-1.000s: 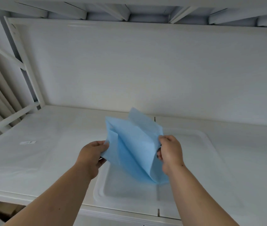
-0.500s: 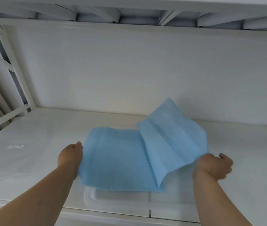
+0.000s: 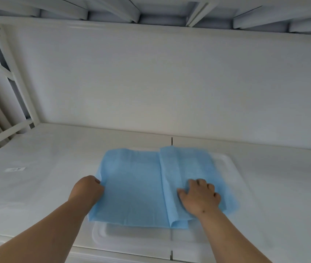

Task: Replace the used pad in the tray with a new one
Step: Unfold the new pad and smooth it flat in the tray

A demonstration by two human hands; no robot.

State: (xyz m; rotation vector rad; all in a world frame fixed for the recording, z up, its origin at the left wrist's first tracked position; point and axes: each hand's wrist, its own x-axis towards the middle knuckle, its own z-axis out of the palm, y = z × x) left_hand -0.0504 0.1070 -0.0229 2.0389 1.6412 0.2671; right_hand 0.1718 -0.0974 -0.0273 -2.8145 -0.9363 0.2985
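My left hand [image 3: 87, 190] pinches the left edge of the thin, soft blue rectangular pad [image 3: 132, 186]; my right hand [image 3: 200, 196] presses flat, fingers spread, on its folded right portion. The pad lies over the shallow white plastic tray [image 3: 132, 238], whose rounded near rim shows. Smooth white shelf [image 3: 37, 177] spreads wide on both sides.

The blue pad [image 3: 135, 188] hides most of the white tray [image 3: 143, 238]. The left hand [image 3: 86, 190] hides its own fingers. The small label [image 3: 15, 169] is too blurred to read.
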